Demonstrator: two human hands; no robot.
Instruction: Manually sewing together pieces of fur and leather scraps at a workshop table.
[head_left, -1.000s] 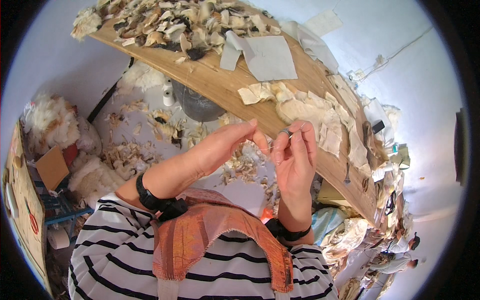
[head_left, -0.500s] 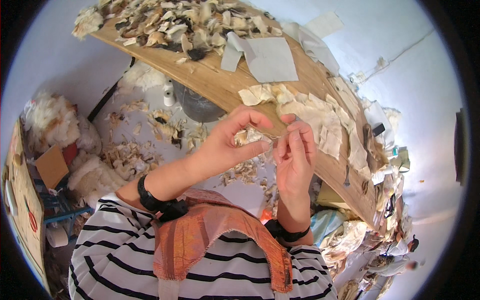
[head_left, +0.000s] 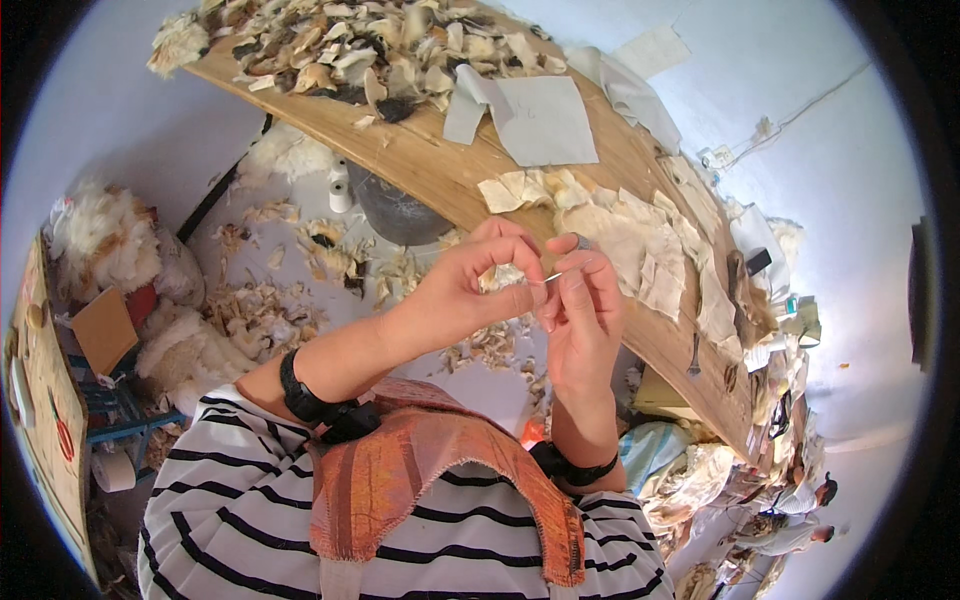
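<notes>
My two hands are raised close together in front of my chest. My right hand (head_left: 585,315) pinches a thin, shiny sewing needle (head_left: 556,277) between thumb and fingers, and a grey ring-like band (head_left: 583,241) sits on one of its fingers. The needle slants down toward the left fingertips. My left hand (head_left: 485,280) is closed in a pinch right at that end of the needle. What it grips is mostly covered by the fingertips; pale thread showed there in the earlier picture.
A wooden table (head_left: 420,150) stretches beyond my hands, bearing a heap of fur scraps (head_left: 340,60), grey-white sheets (head_left: 545,115) and pale hide pieces (head_left: 640,245). More scraps (head_left: 260,320) litter the floor at left. Scissors (head_left: 64,440) lie on a board at far left. People (head_left: 790,535) are at lower right.
My hands have come closer together, and the left fingers have closed to a pinch. Loose pale thread showed between them before; now the straight needle shows there.
</notes>
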